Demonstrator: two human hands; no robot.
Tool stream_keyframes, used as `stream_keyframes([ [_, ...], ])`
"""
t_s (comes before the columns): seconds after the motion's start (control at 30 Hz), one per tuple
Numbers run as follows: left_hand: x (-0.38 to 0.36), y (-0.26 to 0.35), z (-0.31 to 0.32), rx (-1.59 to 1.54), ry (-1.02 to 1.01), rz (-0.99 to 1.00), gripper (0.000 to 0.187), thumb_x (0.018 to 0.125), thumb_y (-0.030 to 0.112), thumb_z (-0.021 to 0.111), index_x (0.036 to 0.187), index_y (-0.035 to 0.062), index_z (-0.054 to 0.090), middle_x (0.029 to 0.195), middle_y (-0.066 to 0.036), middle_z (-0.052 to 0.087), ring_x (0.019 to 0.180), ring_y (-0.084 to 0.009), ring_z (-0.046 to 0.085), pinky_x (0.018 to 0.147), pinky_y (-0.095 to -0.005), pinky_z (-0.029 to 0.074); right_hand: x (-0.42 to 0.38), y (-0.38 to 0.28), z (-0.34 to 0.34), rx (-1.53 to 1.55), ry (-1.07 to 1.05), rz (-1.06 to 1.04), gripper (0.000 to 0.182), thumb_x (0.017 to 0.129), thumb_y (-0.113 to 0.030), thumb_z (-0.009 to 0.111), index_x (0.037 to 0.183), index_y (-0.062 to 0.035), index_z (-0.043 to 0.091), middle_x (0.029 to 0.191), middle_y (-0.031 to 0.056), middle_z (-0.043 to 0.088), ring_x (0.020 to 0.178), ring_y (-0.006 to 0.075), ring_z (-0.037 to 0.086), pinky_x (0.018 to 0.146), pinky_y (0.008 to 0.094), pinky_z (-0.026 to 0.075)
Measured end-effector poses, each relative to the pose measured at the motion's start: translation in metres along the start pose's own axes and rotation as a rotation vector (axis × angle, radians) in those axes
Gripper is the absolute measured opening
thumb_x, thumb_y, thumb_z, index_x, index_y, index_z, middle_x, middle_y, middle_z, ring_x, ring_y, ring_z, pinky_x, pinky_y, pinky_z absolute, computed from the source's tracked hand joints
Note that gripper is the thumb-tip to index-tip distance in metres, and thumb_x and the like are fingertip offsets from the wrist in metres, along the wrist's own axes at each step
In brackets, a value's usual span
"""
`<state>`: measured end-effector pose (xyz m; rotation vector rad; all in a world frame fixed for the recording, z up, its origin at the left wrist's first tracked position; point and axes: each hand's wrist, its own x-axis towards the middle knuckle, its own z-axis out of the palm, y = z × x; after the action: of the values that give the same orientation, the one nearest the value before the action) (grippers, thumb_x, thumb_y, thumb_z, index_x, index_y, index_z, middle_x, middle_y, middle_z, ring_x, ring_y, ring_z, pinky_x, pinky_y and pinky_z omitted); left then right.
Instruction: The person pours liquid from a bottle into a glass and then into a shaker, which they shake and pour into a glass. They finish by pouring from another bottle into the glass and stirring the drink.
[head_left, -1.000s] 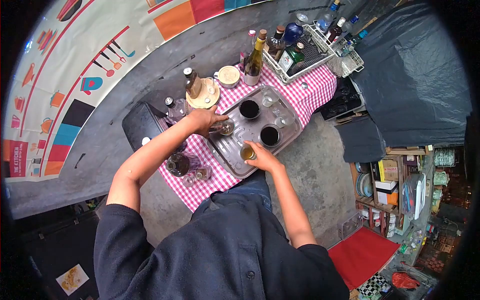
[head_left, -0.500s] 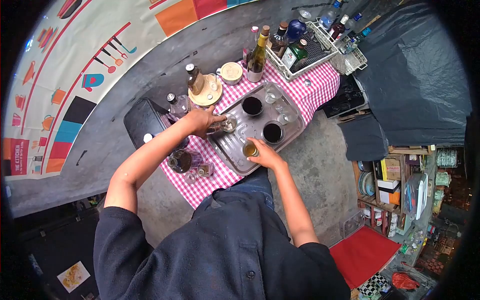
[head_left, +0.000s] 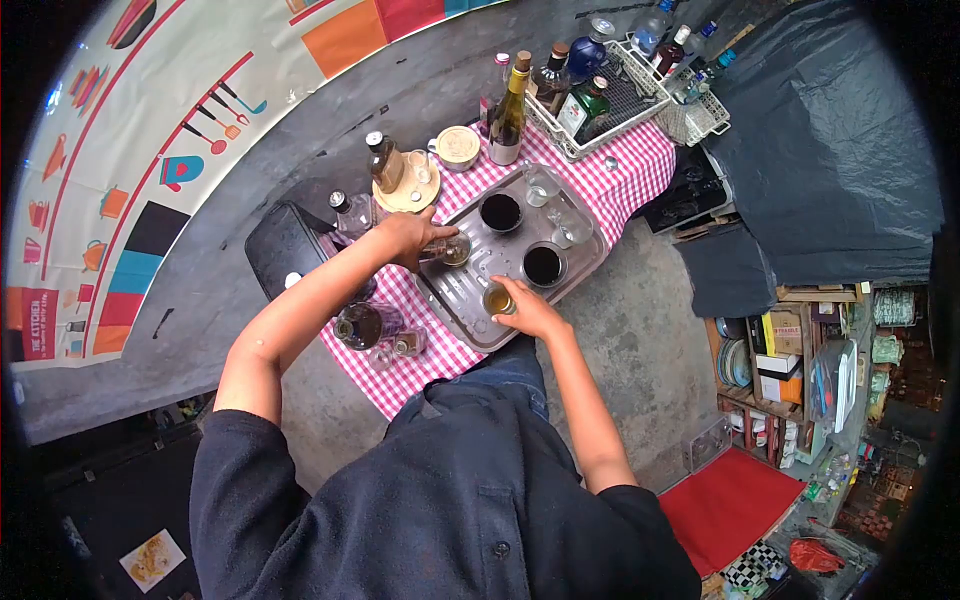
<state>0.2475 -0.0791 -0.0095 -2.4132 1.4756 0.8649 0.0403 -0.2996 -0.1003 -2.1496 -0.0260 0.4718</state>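
My left hand [head_left: 408, 238] is closed around a clear glass [head_left: 455, 250] over the left side of a grey metal tray [head_left: 470, 310]. The glass appears tilted, and the fingers hide part of it. Nearer my body, my right hand [head_left: 532, 312] curls its thumb and fingers around a small glass of amber liquid [head_left: 498, 300] on the tray. Two glasses of dark liquid, a farther one [head_left: 501, 212] and a nearer one [head_left: 543, 264], stand beyond that hand. Clear glasses [head_left: 570, 228] sit along the tray's right side.
The tray lies on a table with a pink checked cloth [head_left: 370, 370]. A wooden plate [head_left: 408, 196] with a bottle, a lidded cup [head_left: 457, 147] and a green wine bottle [head_left: 508, 125] stand behind. A white basket [head_left: 630, 100] holds bottles. A dark bottle [head_left: 358, 325] stands front left.
Both hands stay nearly in place around their glasses. The whole view has shifted slightly. The tray and the dark drinks stand as before.
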Motion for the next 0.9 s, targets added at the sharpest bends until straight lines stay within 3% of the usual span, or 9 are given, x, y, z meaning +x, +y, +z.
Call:
stream_keyframes([
  [0.43, -0.015, 0.001, 0.011, 0.031, -0.022, 0.010, 0.113, 0.055, 0.027, 0.090, 0.151, 0.0362, 0.030, 0.141, -0.029, 0.037, 0.101, -0.0407, 0.065, 0.082, -0.0460, 0.055, 0.000, -0.007, -0.004, -0.001, -0.032, 0.036, 0.083, 0.075, -0.020, 0.079, 0.146, -0.0168, 0.037, 0.136, 0.0190, 0.050, 0.127, 0.0365, 0.049, 0.105, 0.0407, 0.041],
  [0.9, 0.000, -0.006, 0.005, -0.004, 0.030, 0.048, 0.112, 0.052, 0.025, 0.091, 0.149, 0.0342, 0.035, 0.131, -0.024, 0.045, 0.102, -0.0401, 0.064, 0.085, -0.0463, 0.053, 0.001, 0.000, -0.001, 0.007, -0.012, 0.003, 0.084, 0.075, -0.019, 0.079, 0.147, -0.0172, 0.036, 0.134, 0.0192, 0.050, 0.125, 0.0370, 0.051, 0.104, 0.0408, 0.042],
])
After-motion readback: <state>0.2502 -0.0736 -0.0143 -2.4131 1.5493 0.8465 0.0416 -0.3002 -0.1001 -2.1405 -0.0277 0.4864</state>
